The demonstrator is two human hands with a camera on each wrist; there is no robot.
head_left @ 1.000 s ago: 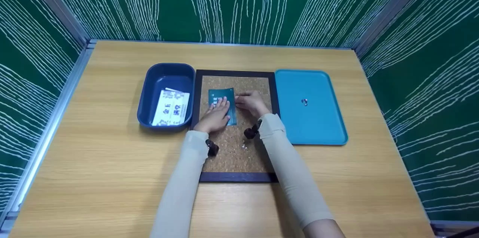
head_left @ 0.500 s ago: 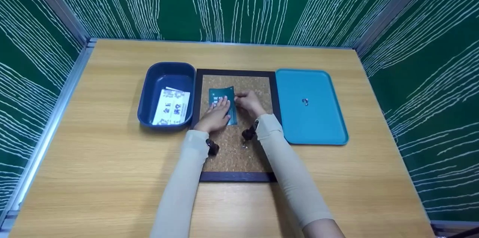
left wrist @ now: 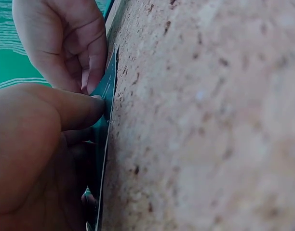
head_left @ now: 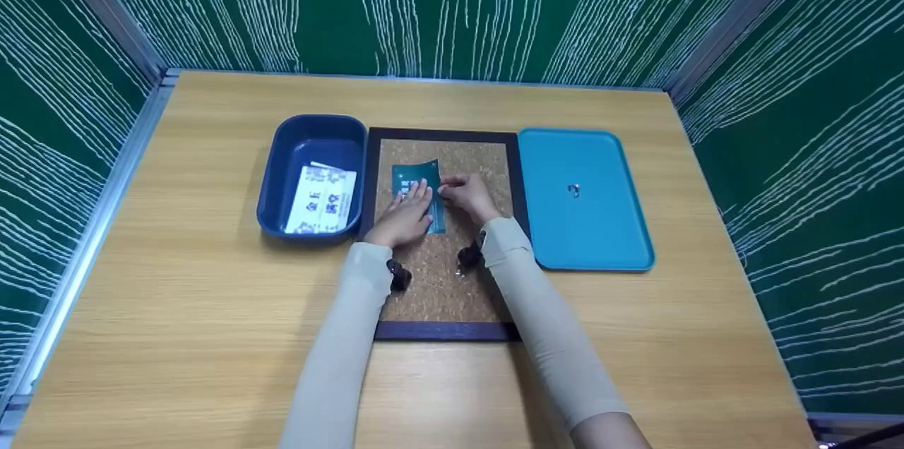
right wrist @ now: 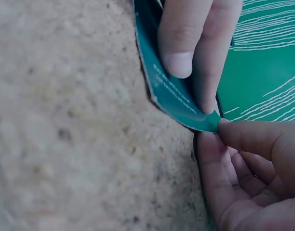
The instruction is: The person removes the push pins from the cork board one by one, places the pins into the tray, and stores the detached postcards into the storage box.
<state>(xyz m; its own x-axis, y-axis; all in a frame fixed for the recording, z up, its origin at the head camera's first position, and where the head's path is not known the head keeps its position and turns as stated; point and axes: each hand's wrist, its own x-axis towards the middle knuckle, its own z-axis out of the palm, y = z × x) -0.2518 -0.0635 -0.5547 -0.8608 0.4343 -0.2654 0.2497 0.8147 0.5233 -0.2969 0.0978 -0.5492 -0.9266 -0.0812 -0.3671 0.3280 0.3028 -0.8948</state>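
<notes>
A green card (head_left: 415,171) with white print lies on the framed cork board (head_left: 438,304). My left hand (head_left: 404,217) presses on its front with extended fingers; in the left wrist view the left thumb (left wrist: 92,109) rests along the card's lower part. At the card's right edge my right hand (head_left: 472,196) pinches it between thumb and finger. The right wrist view shows that pinched edge of the card (right wrist: 171,98) curving up off the cork, close to the left fingertips. Left fingers cover much of the card in the head view.
Left of the board stands a dark blue bin (head_left: 265,188) with white printed cards (head_left: 321,200) inside. A light blue tray (head_left: 593,237) on the right bears small shiny pieces (head_left: 573,190). Small clear bits (head_left: 460,272) lie on the cork below my right wrist.
My right hand has shifted slightly left while at the card's edge, and the card's upper right corner stands up a little more. The left hand keeps its place.
</notes>
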